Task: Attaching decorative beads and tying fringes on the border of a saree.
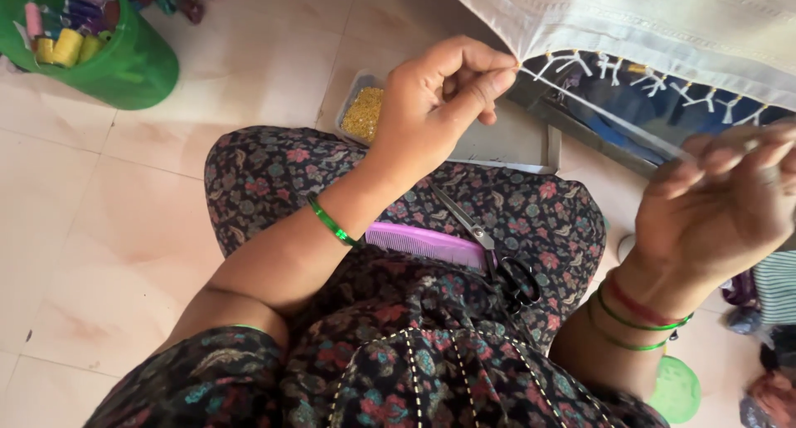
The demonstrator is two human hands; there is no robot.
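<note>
My left hand [439, 96] pinches the hem of a cream cloth [655, 21] at the end of a row of small white knotted tassels [655, 80]. My right hand [721, 204] is raised to the right, blurred, its fingers closed on a thin white thread [613, 119] that runs taut from the hem. Green bangles circle both wrists. On my lap lie a pink comb [423, 244] and black-handled scissors [489, 245], below both hands.
A small clear tray of yellow beads [363, 113] sits on the tiled floor beyond my knee. A green bucket of thread spools [91, 38] stands at top left. A green lid [676, 391] and some cloth lie at lower right.
</note>
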